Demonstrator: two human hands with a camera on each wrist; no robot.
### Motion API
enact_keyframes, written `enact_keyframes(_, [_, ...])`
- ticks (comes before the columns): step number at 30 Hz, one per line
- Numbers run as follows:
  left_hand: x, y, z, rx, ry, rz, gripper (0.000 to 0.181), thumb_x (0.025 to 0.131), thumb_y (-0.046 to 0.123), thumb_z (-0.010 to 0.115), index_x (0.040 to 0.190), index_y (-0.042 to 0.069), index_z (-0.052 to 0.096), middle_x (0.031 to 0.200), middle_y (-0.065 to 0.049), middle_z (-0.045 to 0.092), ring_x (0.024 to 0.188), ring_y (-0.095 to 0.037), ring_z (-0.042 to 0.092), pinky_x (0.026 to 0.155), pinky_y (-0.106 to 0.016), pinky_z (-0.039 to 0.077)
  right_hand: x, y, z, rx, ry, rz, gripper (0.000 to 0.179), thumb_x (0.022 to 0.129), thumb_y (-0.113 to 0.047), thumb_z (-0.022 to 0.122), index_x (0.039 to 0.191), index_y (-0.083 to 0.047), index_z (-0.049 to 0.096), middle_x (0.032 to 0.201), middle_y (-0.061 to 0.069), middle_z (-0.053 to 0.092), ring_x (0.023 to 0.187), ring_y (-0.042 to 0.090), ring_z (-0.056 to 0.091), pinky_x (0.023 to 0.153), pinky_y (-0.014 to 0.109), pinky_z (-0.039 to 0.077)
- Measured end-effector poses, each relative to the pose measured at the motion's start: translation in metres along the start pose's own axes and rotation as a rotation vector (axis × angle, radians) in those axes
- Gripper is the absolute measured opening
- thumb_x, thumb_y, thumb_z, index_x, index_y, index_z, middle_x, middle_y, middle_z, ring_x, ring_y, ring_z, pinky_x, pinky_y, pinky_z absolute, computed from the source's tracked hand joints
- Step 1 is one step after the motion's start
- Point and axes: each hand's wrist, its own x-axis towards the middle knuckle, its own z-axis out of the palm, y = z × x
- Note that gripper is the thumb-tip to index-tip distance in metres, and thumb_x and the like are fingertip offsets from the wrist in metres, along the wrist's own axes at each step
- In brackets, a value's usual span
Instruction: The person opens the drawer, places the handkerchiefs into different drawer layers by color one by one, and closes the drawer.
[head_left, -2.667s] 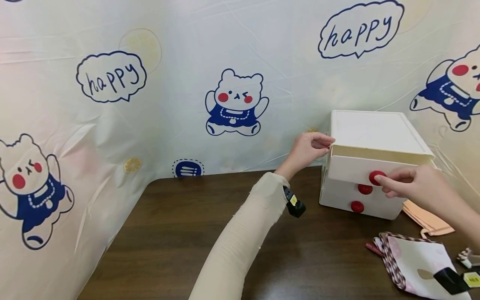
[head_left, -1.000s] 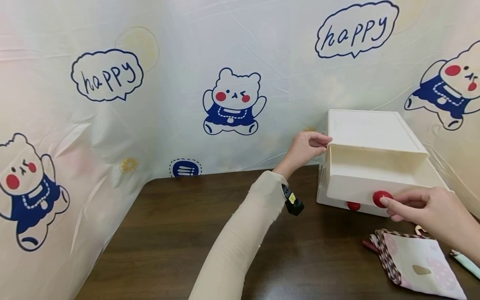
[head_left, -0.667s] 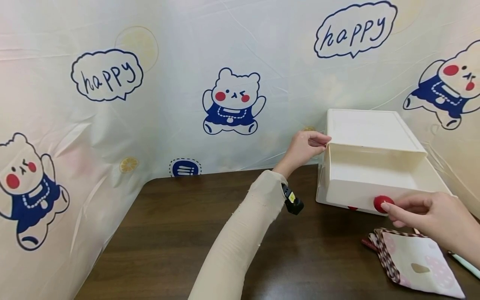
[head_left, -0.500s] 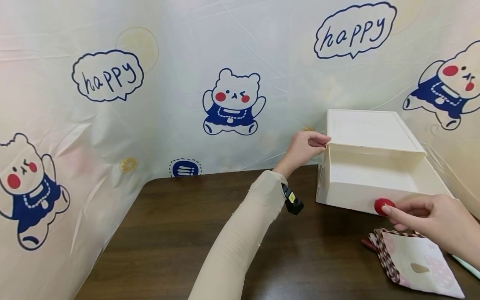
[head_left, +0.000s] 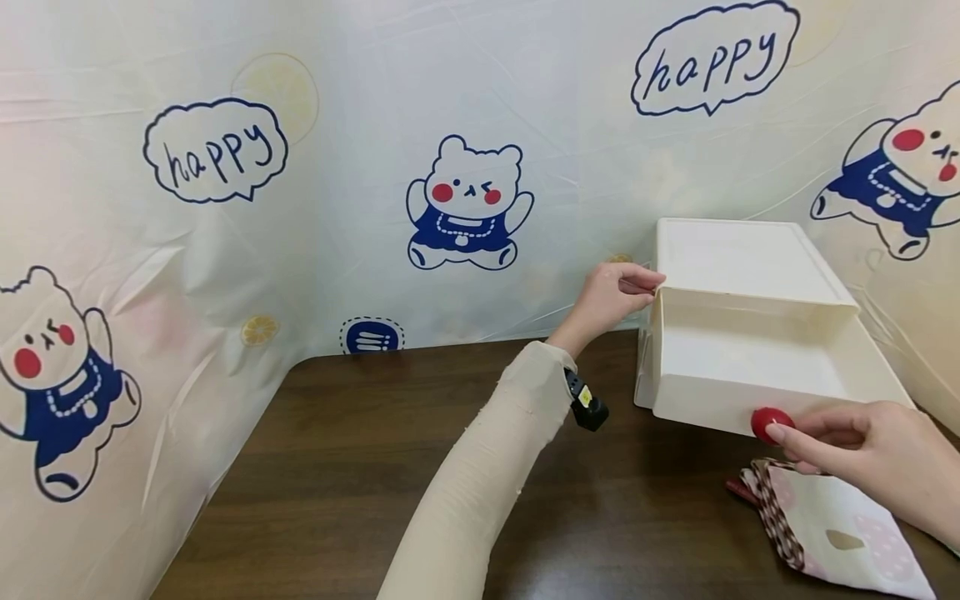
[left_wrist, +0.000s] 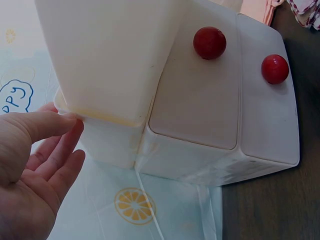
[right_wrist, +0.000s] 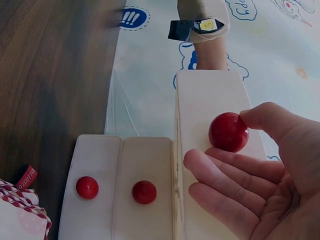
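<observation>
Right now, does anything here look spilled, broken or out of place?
Nothing looks spilled or broken. The top drawer juts out from the white cabinet, but the right hand pinching its red knob explains that. The backdrop is merely creased at left.

I'm seeing smooth, softly matt white plastic on the drawer unit (head_left: 753,258), and here the red knob (right_wrist: 229,132) gleams, properly glossy. Dark wood grain with a low sheen on the counter (head_left: 360,467), matt cloth on the folded pouch (head_left: 817,533), a creased, filmy backdrop (head_left: 337,250)!
</observation>
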Motion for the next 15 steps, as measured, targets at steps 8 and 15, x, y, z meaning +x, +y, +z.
enact_keyframes(8, [-0.0013,0.0014,-0.0003,-0.001,0.005,0.009,0.022,0.08,-0.006,0.066,0.102,-0.002,0.068,0.094,-0.009,0.066,0.076,-0.009,0.062,0.067,-0.014,0.05,-0.0033,0.0011,0.003,-0.016,0.043,-0.035,0.009,0.081,-0.026,0.071,0.08,-0.017,0.07,0.06,-0.018,0.063,0.056,-0.001,0.06,0.053,0.014,0.04])
enact_keyframes(15, [-0.0018,0.0024,-0.0002,0.004,0.009,0.002,0.023,0.08,-0.006,0.066,0.102,-0.001,0.068,0.093,-0.008,0.066,0.077,-0.01,0.063,0.067,-0.014,0.05,-0.0039,0.0047,0.0043,0.004,0.036,-0.05,0.009,0.082,-0.024,0.07,0.081,-0.015,0.07,0.064,-0.014,0.065,0.058,0.0,0.06,0.053,0.014,0.041])
